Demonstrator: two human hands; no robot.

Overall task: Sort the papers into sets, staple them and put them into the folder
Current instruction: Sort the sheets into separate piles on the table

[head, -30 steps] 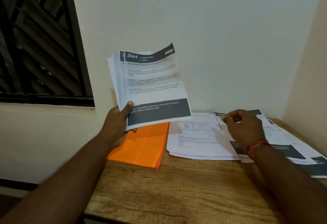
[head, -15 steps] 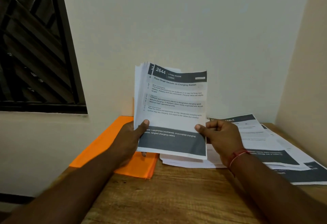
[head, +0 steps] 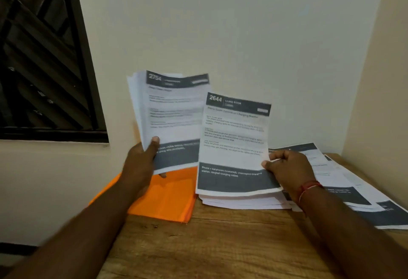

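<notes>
Orange folder (head: 167,199) beside paper pile (head: 242,202).

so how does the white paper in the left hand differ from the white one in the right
The left hand grips a thick fanned stack of printed sheets; the right hand pinches what looks like one printed sheet. The stack's top reads 2754, blurred; the sheet reads 2644. Both have dark header and footer bands.

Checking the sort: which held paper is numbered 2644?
The sheet pinched by the right hand, headed LIVING ROOM; the stack gripped by the left hand shows another number.
</notes>
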